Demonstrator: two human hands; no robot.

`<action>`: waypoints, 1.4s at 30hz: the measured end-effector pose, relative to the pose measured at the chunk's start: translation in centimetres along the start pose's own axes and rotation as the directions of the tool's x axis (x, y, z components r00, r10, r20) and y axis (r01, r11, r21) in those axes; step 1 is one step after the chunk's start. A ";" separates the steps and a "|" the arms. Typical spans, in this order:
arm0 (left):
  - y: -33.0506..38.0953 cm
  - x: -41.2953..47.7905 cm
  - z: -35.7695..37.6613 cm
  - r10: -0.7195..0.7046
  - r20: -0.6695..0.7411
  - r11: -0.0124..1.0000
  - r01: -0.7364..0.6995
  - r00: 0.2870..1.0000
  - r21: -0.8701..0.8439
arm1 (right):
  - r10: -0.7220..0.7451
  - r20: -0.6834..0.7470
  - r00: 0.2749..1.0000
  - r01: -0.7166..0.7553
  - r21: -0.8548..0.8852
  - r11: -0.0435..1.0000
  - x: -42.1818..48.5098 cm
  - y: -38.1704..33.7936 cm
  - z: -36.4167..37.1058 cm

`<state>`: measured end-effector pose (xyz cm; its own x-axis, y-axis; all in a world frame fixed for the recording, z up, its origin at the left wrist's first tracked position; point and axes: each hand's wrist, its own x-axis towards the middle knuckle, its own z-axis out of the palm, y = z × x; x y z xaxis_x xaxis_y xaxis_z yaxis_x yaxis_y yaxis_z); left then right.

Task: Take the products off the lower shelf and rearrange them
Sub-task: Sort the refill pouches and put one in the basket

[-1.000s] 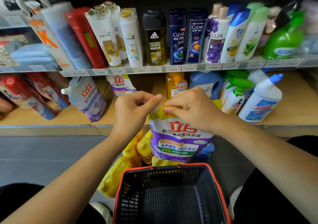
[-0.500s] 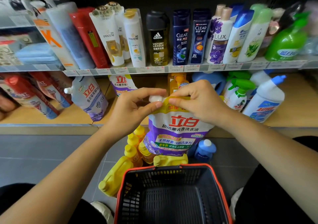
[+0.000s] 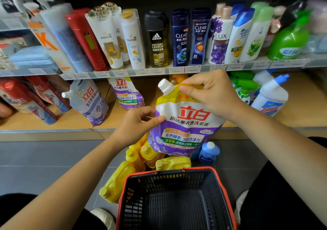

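The lower shelf [image 3: 300, 106] carried two spouted pouches [image 3: 88, 102], red packs on the left and spray bottles on the right, under an upper shelf [image 3: 159, 71] crowded with shampoo bottles. One black basket [image 3: 169, 171] with an orange rim sat on the floor nearest the person. Between it and the shelf lay at least four yellow jugs [image 3: 116, 182] and one small blue bottle [image 3: 208, 152]. A purple detergent pouch [image 3: 185, 123] hung above the jugs, in front of the shelf. The right hand [image 3: 212, 95] pinched its top edge and the left hand [image 3: 136, 125] gripped its side.
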<state>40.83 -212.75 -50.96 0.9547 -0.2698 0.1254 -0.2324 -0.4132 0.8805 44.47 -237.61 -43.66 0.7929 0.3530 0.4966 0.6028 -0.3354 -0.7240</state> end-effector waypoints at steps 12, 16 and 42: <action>-5.3 -0.8 4.2 -0.682 0.127 0.609 0.655 0.720 -0.446 | 0.023 -0.137 0.990 -0.012 0.077 0.997 0.2 -0.8 -1.2; -5.4 -0.6 4.7 -0.675 0.096 0.515 0.560 0.732 -0.650 | 0.065 -0.191 0.979 -0.050 0.085 0.995 0.6 -0.2 -1.9; 4.0 -1.6 -1.2 0.104 -0.515 0.965 0.039 0.851 0.259 | 0.253 0.229 0.940 -0.257 -0.012 0.966 -0.3 1.8 4.0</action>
<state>38.59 -212.93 -47.05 0.8840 0.1752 0.4334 -0.2354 -0.6341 0.7365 44.97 -234.81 -47.08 0.8773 0.4473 0.1738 0.3795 -0.4250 -0.8218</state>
